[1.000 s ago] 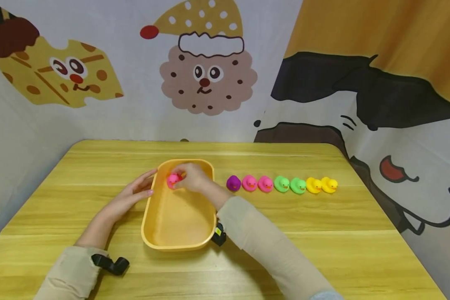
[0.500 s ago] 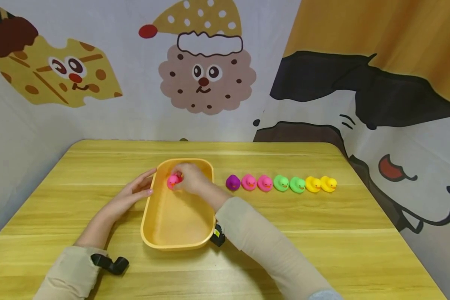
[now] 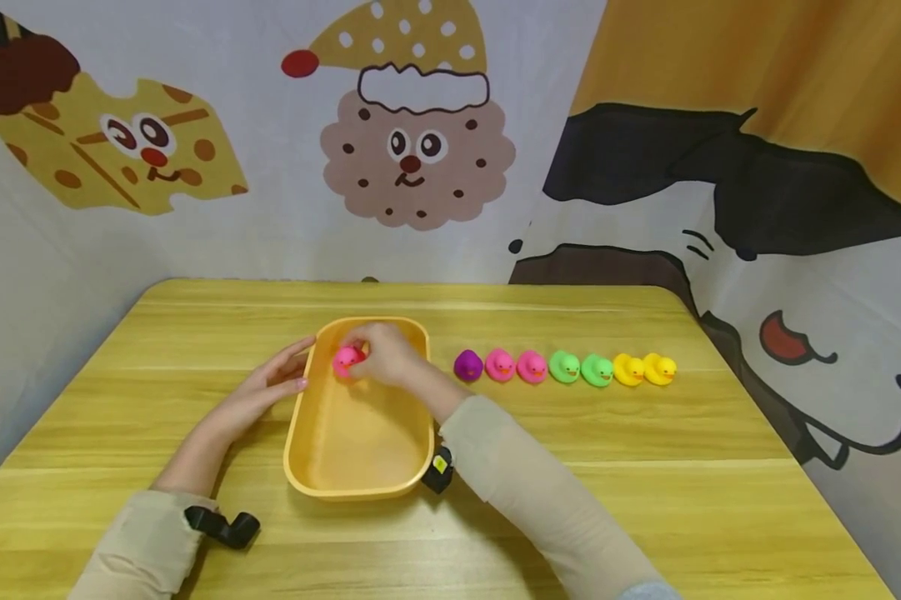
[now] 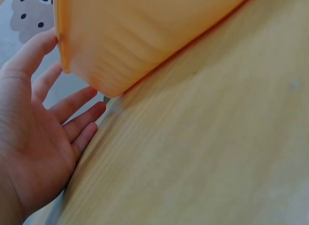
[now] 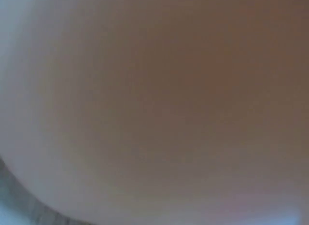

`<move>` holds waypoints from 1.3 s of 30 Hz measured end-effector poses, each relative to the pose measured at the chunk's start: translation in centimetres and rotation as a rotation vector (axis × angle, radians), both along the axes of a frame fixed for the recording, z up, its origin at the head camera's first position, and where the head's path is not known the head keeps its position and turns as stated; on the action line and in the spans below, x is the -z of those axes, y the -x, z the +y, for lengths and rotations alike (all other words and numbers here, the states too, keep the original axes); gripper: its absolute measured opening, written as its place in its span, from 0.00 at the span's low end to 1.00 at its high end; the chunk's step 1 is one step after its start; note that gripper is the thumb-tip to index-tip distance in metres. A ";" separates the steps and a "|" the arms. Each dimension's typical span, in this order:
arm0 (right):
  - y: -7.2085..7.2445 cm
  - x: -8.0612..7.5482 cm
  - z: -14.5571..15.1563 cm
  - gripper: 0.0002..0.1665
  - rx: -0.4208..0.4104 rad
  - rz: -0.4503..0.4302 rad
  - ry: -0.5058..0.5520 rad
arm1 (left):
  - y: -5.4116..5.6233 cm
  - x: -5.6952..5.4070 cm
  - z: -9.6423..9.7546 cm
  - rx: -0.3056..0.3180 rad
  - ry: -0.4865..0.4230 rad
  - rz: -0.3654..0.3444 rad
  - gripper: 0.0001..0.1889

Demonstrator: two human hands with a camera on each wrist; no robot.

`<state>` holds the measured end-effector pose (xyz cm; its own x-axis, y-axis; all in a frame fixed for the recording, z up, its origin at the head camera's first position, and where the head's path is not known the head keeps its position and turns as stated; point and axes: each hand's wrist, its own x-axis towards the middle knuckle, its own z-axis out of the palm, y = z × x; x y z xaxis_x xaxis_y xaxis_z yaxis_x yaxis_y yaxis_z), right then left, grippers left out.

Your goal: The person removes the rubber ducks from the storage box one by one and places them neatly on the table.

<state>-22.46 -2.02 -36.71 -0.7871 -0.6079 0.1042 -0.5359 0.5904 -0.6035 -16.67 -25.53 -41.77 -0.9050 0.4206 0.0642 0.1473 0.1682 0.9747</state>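
Inside the far left part of a yellow-orange plastic tub (image 3: 360, 450), my right hand (image 3: 386, 357) grips a pink rubber duck (image 3: 347, 362); its fingers cover the duck's right side. My left hand (image 3: 266, 390) touches the outside of the tub's left wall, its fingers extended. In the left wrist view the thumb and fingers of the left hand (image 4: 46, 123) are spread along the tub's outer wall (image 4: 130, 36). The right wrist view is blurred and filled by something too close to make out.
Right of the tub, a row of rubber ducks runs across the wooden table (image 3: 615, 517): a purple duck (image 3: 468, 366), two pink, two green, then two yellow, ending at the last yellow duck (image 3: 659, 368). Behind the table hangs a cartoon-printed cloth (image 3: 270, 242).
Hardly anything differs. The right hand keeps its grip on the pink duck at the same place in the tub, and the left hand stays at the tub's wall.
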 end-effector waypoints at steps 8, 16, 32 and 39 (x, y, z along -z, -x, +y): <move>-0.5 -0.9 1.1 0.19 0.003 0.034 0.077 | 0.1 0.2 0.0 0.002 0.001 0.004 0.32; -1.0 -2.0 2.5 0.18 -0.021 0.077 0.160 | -0.1 0.1 0.1 -0.001 -0.001 0.002 0.32; -2.6 -4.2 5.5 0.21 0.002 0.130 0.187 | -0.1 0.3 0.0 0.002 -0.002 0.029 0.32; -3.7 -5.3 7.0 0.23 0.025 0.137 0.201 | -0.1 0.2 0.0 -0.008 0.008 0.022 0.32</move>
<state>-18.78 4.98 -31.46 -0.7721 -0.5444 0.3279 -0.6074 0.4804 -0.6327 -16.52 -25.49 -41.94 -0.9068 0.4137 0.0807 0.1673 0.1776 0.9698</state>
